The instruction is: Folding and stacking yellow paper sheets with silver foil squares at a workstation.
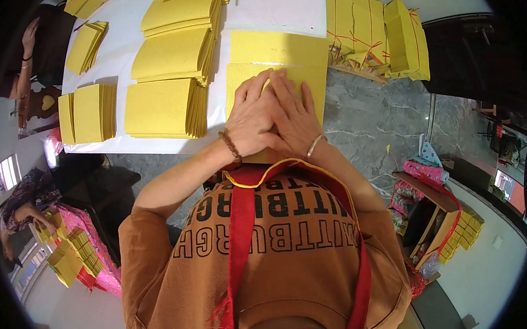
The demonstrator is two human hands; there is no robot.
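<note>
- Right now my left hand (pixel 251 114) and my right hand (pixel 295 119) lie together, flat on a stack of yellow paper sheets (pixel 278 62), at the table's near edge.
- My left fingers (pixel 256 85) are spread and pressed down, gripping nothing; my right fingers (pixel 287 86) also lie open, overlapping the left hand's back.
- I wear a brown bead bracelet (pixel 231 145) on the left wrist and a silver bangle (pixel 315 145) on the right.
- At nine o'clock from my hands, folded yellow paper piles (pixel 166 104) cover the white table (pixel 270 15).
- At one o'clock, yellow bundles tied with red string (pixel 375 31) sit well apart on the grey marble floor (pixel 371 119).
- At eight o'clock, far off, another person (pixel 23 204) sits by more yellow paper.
</note>
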